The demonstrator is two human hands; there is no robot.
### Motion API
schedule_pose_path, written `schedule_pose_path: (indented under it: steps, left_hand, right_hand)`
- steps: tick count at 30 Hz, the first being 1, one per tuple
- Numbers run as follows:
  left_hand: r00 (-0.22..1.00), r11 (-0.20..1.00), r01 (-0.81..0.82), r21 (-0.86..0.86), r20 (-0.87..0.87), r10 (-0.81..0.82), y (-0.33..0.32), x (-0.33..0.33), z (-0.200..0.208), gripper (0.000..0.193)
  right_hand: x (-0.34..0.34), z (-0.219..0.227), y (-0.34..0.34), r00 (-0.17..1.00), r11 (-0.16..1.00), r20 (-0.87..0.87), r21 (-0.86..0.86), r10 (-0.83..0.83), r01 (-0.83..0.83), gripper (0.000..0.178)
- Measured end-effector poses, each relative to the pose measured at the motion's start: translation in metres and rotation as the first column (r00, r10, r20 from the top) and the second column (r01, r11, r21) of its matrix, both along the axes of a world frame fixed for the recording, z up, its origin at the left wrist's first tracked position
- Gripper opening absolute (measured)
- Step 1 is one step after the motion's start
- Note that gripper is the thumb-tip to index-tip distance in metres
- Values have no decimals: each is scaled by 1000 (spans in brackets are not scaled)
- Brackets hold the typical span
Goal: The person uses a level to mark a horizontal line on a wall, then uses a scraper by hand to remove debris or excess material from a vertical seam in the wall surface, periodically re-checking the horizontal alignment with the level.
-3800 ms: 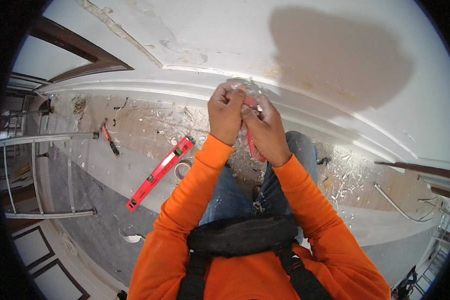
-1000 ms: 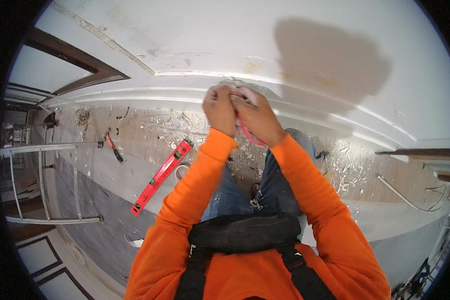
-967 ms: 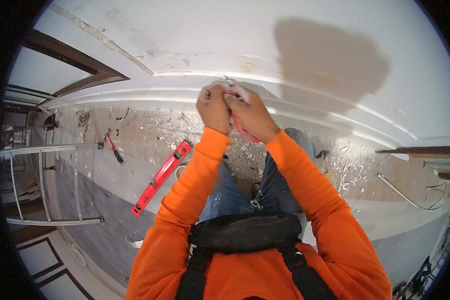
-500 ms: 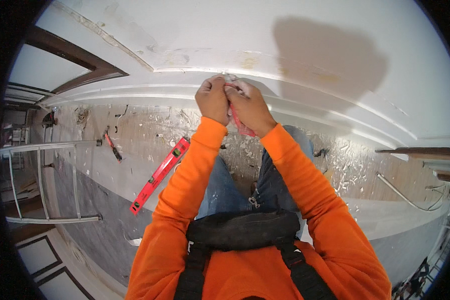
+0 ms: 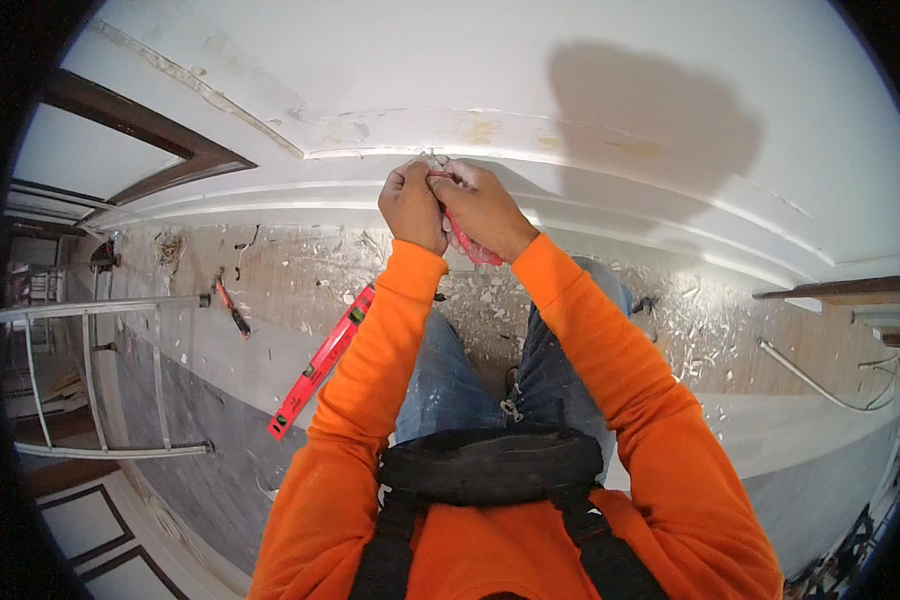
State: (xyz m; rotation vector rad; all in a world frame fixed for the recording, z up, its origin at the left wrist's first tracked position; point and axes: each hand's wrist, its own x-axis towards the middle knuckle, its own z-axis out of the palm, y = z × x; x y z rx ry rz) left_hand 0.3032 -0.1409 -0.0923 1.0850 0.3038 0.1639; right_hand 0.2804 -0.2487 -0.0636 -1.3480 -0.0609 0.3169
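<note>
My left hand and my right hand are pressed together, raised against a white moulding on the wall. My right hand is closed around a red-handled tool, whose handles stick out below the fist. My left hand is closed beside it at the tool's upper end. A small pale metal bit shows just above the fingers, touching the moulding's edge. The tool's jaws are hidden by my fingers. Orange sleeves cover both forearms.
A long red spirit level lies on the chip-littered floor to my left, with a small red-handled tool beyond it. A metal ladder frame stands at far left, below a dark wooden frame. A bent metal rod lies right.
Both hands have risen together and shifted slightly left, from in front of the floor up to the moulding's edge. Their hold on the red tool is unchanged.
</note>
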Motion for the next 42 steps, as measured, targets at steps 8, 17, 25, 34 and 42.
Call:
schedule_pose_path:
  steps: [8, 17, 25, 34, 42]
  left_hand:
    - [1000, 999, -14, 48, -16, 15, -7, 1, -6, 11]
    - [1000, 990, 24, 136, 2, -24, -51, -6, -18, 14]
    - [966, 763, -176, 623, 259, 11, -21, -23, -6, 25]
    - [899, -159, -217, 963, 133, -418, -99, -67, -10, 72]
    - [409, 153, -410, 899, 332, -850, -160, -47, 13, 51]
  right_hand:
    - [-6, 3, -5, 997, 999, -59, -2, -50, 50, 27]
    - [-22, 0, -40, 987, 987, -18, -44, -158, 157, 32]
    - [-66, 17, -68, 989, 984, -27, -111, -144, 141, 24]
    - [-130, 44, -111, 691, 697, -109, -30, -714, 716, 20]
    - [-141, 63, -112, 709, 709, 8, 20, -705, 705, 18]
